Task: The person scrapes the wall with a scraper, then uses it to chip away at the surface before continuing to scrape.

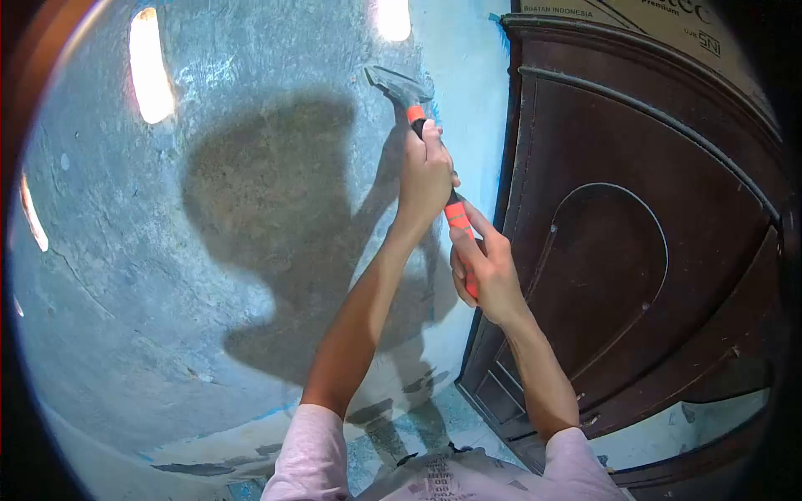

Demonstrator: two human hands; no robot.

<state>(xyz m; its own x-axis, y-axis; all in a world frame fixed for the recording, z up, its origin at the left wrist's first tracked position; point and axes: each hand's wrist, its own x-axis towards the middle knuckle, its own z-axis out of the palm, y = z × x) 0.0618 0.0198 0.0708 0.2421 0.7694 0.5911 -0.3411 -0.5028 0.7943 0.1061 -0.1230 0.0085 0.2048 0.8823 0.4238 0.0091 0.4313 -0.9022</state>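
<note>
A long-handled scraper (399, 86) with an orange and black handle reaches up against the wall (309, 334), its wide metal blade at the wall surface. My left hand (426, 174) is wrapped round the black upper part of the handle, thumb stretched along it towards the blade. Lower down, my right hand (486, 269) grips the orange end of the same handle. The wall under the blade is rough, patchy blue-grey; a smoother pale blue strip (461, 117) runs just right of the blade.
A dark brown carved wooden door (610, 250) stands close on the right, its frame beside the pale strip. Cardboard (668, 33) shows above the door. Bright light patches (150, 67) and my shadow fall on the wall. Below lies a bluish floor (476, 434).
</note>
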